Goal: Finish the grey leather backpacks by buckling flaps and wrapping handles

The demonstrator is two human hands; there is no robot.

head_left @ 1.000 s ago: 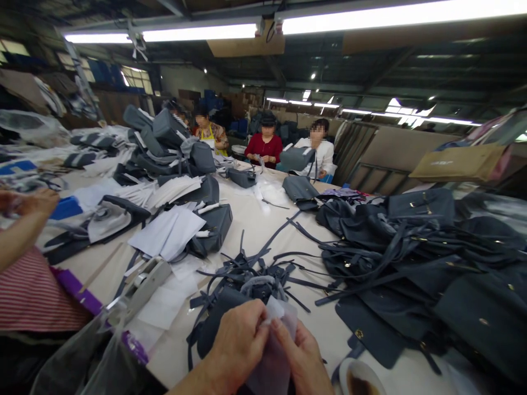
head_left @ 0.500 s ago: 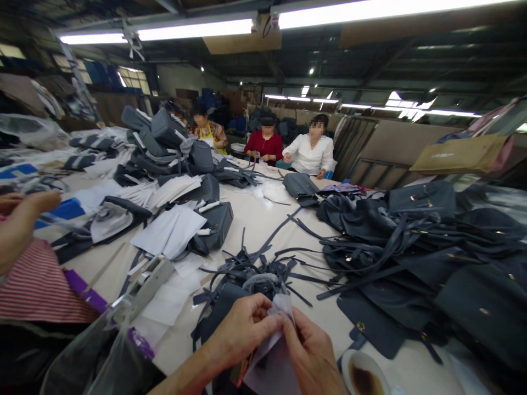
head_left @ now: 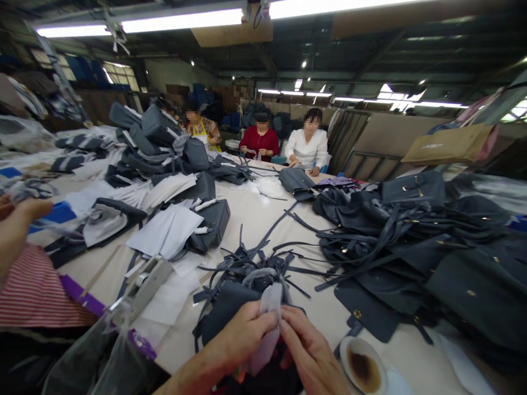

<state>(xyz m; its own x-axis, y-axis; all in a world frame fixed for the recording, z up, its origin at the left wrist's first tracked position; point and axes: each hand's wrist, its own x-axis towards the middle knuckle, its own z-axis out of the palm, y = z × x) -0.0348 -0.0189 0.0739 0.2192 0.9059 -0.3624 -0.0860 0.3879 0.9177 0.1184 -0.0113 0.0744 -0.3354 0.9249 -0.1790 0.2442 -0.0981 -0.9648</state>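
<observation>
Pinches a thin sheet (head_left: 270,298) in left hand (head_left: 244,332) and right hand (head_left: 308,346) at six o'clock, overlapping the dark bag (head_left: 224,308); apparently folds it narrow; likely calls next for pressing it flat.

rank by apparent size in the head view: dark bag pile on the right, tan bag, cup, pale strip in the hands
Dark bag pile
Tan bag
Cup and pale strip: too alike to rank; fingers partly cover the strip
</observation>
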